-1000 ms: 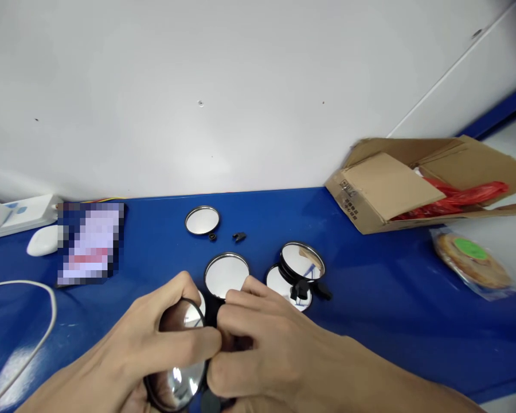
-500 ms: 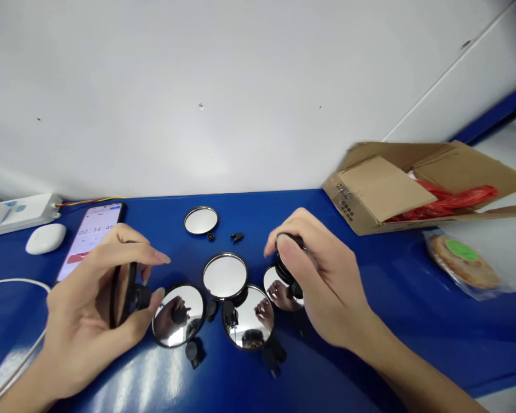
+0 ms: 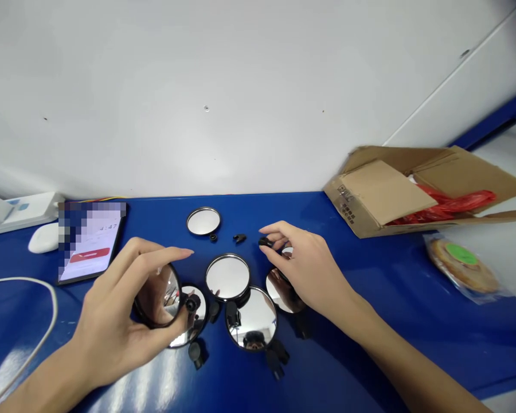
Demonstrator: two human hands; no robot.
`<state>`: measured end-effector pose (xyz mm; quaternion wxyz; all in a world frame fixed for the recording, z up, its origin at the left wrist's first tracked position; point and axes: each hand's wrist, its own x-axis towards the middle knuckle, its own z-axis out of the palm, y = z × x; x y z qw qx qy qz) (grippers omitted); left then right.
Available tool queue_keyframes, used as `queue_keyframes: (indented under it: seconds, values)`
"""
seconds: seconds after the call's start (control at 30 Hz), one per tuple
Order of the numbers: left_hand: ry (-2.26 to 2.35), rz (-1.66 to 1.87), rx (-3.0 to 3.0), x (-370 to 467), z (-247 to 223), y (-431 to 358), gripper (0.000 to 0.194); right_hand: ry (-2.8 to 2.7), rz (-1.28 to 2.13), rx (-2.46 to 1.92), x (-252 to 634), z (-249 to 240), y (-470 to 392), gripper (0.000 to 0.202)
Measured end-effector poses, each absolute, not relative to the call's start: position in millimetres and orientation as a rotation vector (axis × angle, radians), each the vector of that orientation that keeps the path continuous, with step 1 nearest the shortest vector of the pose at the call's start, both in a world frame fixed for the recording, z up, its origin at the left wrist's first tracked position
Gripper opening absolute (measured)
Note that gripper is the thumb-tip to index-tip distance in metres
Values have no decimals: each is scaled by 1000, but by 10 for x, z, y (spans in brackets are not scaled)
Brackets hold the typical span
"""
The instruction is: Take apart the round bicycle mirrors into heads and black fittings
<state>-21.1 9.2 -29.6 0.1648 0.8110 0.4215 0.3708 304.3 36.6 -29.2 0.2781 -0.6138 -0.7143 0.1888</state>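
Observation:
My left hand (image 3: pixel 124 315) is curled round a round mirror (image 3: pixel 161 295) held upright, with a black knob (image 3: pixel 192 303) at its right edge. Between thumb and fingertips my right hand (image 3: pixel 312 264) pinches a small black part (image 3: pixel 265 241). Under and beside that hand lies another round mirror (image 3: pixel 281 295), partly hidden. Between my hands a mirror (image 3: pixel 227 277) overlaps the top of a lower mirror (image 3: pixel 253 327). One more mirror (image 3: pixel 193 327) lies partly behind my left hand. Small black parts (image 3: pixel 196 354) are scattered near them.
Farther back lie a round mirror (image 3: pixel 203 221) and a small black clip (image 3: pixel 239 238). A phone (image 3: pixel 90 246), a white case (image 3: pixel 43 238) and a white cable (image 3: pixel 54 307) are at left. On the right are an open cardboard box (image 3: pixel 361 203) and a wrapped round item (image 3: pixel 464 264).
My left hand has moved right and turned its mirror more toward the camera. My right hand has shifted up and left, its fingers now extended in a pinch on the small black part.

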Motion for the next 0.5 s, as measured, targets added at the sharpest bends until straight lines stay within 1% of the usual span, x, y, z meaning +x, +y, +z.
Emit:
queue_keyframes:
  seconds: [0.13, 0.23, 0.33, 0.5]
  values:
    - [1208, 1010, 2297, -185, -298, 73, 58, -1931, 614, -1596, 3035, -296, 396, 15]
    - [1186, 955, 2328, -161, -298, 61, 54, -2012, 575, -1626, 3028, -294, 392, 13]
    - [1185, 917, 2356, -149, -286, 59, 51, -2076, 528, -1662, 3023, -293, 382, 15]
    - [1190, 900, 2376, -153, -275, 81, 52, -2127, 423, -1668, 3021, -303, 379, 18]
